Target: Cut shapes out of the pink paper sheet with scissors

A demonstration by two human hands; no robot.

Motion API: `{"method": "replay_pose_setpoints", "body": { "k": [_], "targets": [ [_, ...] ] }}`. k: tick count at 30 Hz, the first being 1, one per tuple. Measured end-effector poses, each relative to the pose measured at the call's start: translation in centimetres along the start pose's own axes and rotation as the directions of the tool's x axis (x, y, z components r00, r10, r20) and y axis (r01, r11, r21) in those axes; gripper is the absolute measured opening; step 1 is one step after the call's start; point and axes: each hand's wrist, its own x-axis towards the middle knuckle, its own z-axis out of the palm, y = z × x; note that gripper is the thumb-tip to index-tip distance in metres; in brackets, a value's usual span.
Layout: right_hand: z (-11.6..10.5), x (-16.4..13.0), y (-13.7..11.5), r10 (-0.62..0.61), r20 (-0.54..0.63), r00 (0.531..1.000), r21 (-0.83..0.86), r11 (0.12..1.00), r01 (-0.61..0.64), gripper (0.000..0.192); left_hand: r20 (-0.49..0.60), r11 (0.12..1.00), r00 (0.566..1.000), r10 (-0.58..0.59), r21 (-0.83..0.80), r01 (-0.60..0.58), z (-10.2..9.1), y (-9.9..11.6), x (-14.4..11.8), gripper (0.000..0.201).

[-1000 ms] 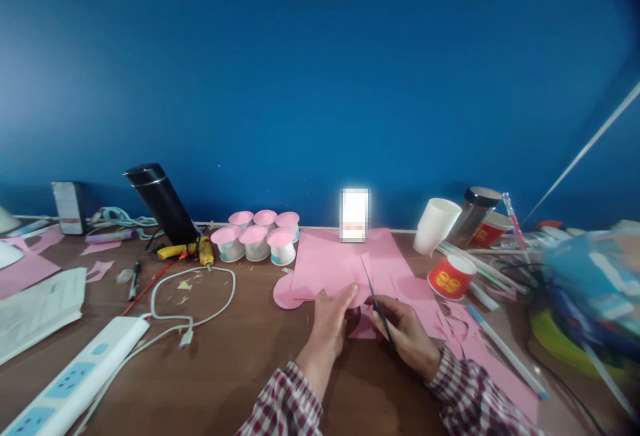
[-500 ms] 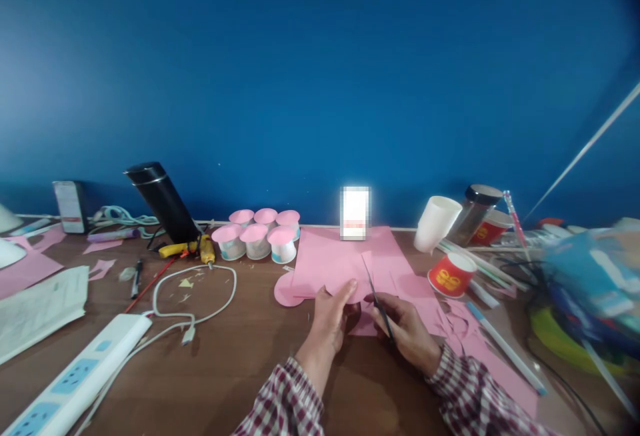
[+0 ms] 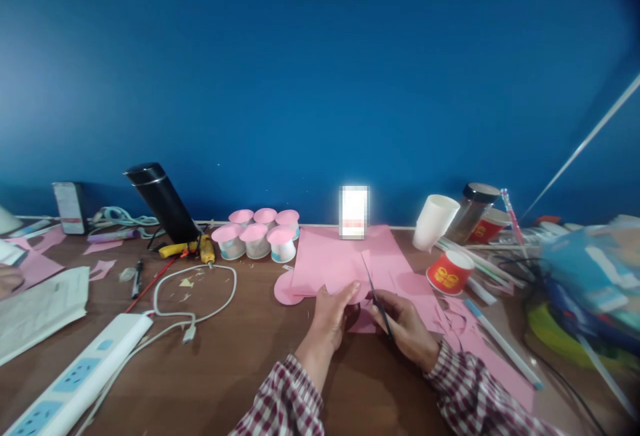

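Observation:
My left hand (image 3: pixel 327 323) is closed on a piece of pink paper (image 3: pixel 359 296), with the thumb on top and the fingers curled beneath. My right hand (image 3: pixel 407 329) grips a pair of dark-handled scissors (image 3: pixel 381 311), its narrow blade pointing up and away from me beside that piece. Whether the blades are apart is too fine to tell. Behind both hands lie larger pink paper sheets (image 3: pixel 325 253). A rounded pink paper cutout (image 3: pixel 287 291) pokes out at their left edge.
Several paper cups with pink tops (image 3: pixel 257 243) stand at the back left, near a leaning black flask (image 3: pixel 163 203). A power strip (image 3: pixel 75 379) and white cable lie left. Right are a red cup (image 3: pixel 451 272), white cups (image 3: pixel 435 223) and paper scraps. Another person's hand (image 3: pixel 7 281) shows far left.
Another person's hand has come into view at the far left edge, by the white paper. My own hands, the scissors and the pink piece have barely shifted.

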Motion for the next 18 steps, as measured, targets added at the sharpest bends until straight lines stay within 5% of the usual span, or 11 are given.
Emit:
{"method": "replay_pose_setpoints", "body": {
  "k": [18],
  "targets": [
    [-0.13,0.06,-0.15,0.026,0.001,1.0,-0.024,0.999,-0.025,0.045,0.051,1.0,0.999,0.015,-0.02,-0.014,0.12,0.29,0.02,0.039]
  ]
}}
